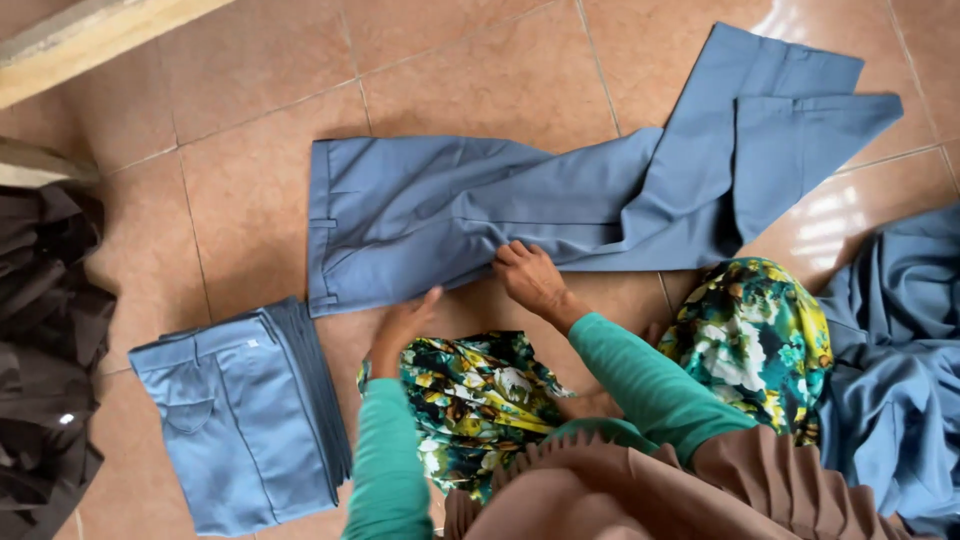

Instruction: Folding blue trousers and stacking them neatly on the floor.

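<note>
Two hands, head view: both are working the lower edge of the grey-blue trousers, spread flat on the tile floor.
Left hand: fingers loose, resting just beside the hem edge.
Right hand: pinching the fabric.
Risk: the far legs are lying crumpled, so creases are likely getting folded in, making it sit unevenly on the folded stack.

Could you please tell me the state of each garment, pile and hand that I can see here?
Trousers: spread flat on the floor, legs bent at the far end.
Folded pile: stacked, neat.
Dark clothes: heaped, unfolded.
Blue cloth: crumpled.
Left hand: open, at the trousers' edge.
Right hand: pressing on the trousers.
</note>
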